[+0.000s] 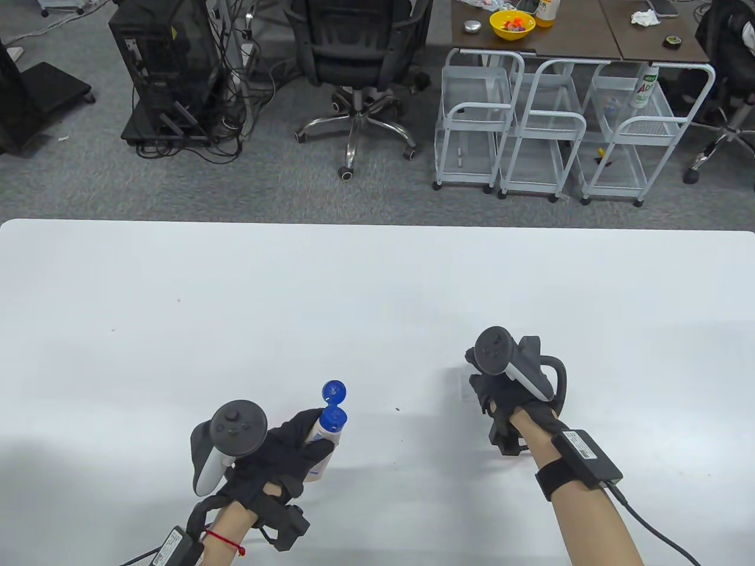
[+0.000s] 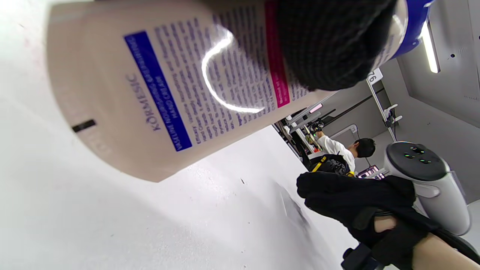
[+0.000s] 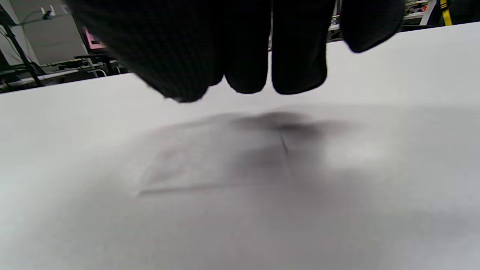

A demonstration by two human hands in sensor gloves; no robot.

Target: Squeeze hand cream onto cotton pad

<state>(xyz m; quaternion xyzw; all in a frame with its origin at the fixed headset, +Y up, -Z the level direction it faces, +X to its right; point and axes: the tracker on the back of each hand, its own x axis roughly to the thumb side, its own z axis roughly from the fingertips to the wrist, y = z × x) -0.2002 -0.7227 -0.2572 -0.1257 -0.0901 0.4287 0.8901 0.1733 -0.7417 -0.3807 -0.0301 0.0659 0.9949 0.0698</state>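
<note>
Gripping the hand cream tube (image 1: pixel 325 439) around its body, the left hand (image 1: pixel 277 454) holds it above the near-left part of the white counter (image 1: pixel 236 306), with the capped end pointing away from the person. The blue flip cap (image 1: pixel 334 391) stands swung open above the blue collar. In the left wrist view the tube's pale body (image 2: pixel 150 93) fills the upper frame, printed with a blue band and a pink stripe, and a black gloved finger (image 2: pixel 330 41) wraps over it near the blue end.

Well apart to the right, the right hand (image 1: pixel 501 401) hangs palm-down over the counter with nothing in its grasp. From the right wrist view its gloved fingers (image 3: pixel 296 48) point downward close together, tips just above the surface and not touching it. Below them lies the cotton pad (image 3: pixel 217 157), a thin, pale square flat on the counter, blurred and partly under the hand's shadow. In the table view only a faint edge of the pad shows just left of the right hand.
</note>
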